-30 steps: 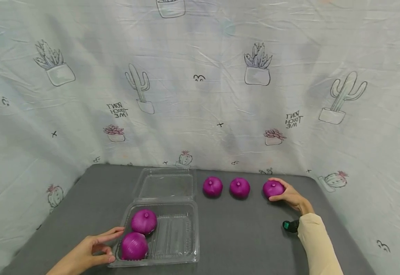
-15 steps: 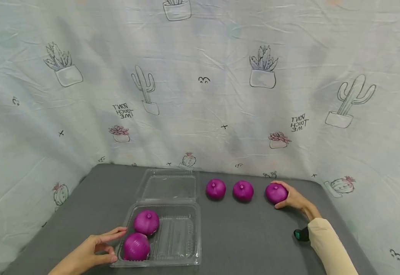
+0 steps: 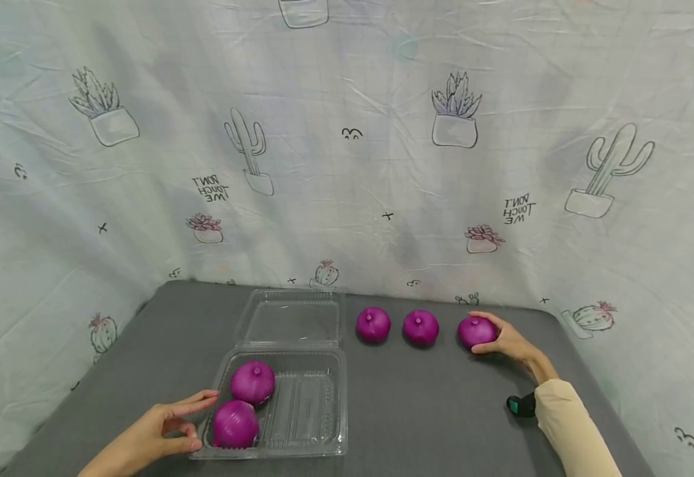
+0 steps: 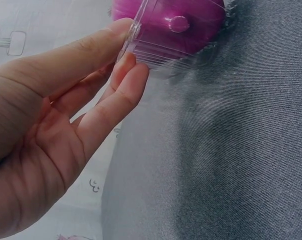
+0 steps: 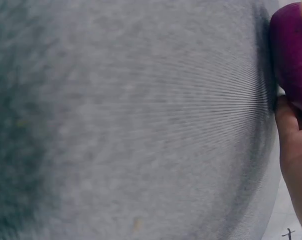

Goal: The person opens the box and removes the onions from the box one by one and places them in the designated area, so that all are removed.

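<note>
A clear plastic clamshell container (image 3: 344, 404) stands at the front left with its lid folded back. Two purple onions sit in its left side, a rear onion (image 3: 252, 382) and a front onion (image 3: 235, 424). My left hand (image 3: 152, 430) pinches the container's front left rim between thumb and fingers, as the left wrist view also shows. At the far right of the table, my right hand (image 3: 510, 342) grips a purple onion (image 3: 475, 331), fingers behind it and thumb in front. Part of that onion (image 5: 291, 55) shows at the edge of the right wrist view.
Two more purple onions, a left onion (image 3: 373, 324) and a right onion (image 3: 421, 328), stand near the back edge of the grey table (image 3: 418, 411). Behind it hangs a pale curtain (image 3: 347, 165) printed with potted plants. A black wrist device (image 3: 521, 405) shows beside the right sleeve.
The head view has shifted slightly. My right hand stays around the rightmost onion, its grip slightly adjusted. My left hand keeps its place at the container's rim.
</note>
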A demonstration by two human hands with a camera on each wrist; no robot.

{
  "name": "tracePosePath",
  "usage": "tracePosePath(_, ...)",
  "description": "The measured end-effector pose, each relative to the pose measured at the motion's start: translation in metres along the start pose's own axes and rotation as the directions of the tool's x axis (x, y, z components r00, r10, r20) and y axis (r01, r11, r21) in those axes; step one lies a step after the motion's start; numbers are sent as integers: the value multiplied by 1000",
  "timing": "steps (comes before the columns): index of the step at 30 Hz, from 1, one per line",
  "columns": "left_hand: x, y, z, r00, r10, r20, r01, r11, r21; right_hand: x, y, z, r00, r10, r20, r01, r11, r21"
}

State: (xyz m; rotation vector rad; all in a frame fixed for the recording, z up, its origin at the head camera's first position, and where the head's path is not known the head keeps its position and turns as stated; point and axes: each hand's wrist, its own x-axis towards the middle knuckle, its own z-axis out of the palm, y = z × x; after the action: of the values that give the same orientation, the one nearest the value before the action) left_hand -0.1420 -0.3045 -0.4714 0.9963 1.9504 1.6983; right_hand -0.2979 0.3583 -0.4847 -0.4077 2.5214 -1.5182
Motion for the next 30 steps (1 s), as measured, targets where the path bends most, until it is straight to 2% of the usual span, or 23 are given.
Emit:
tracePosePath(8,-1,-2,-1,1000,16,-4,-16,1000,-11,3,-2,-2,1000,6,17,-6,1000,8)
tracePosePath(18,-1,-5,-2,999,33,-8,-33,999,37,2,2,-2,1000,22,17,-23,999,27)
tracePosePath(26,0,-6,-2,999,46,-5,-45,998,36,2,4,-4,998,57,-1,-57,997,49)
tracePosePath(30,0,-6,-2,999,51,-9,-50,997,61,2,4,-5,998,68,-13,-67,997,46)
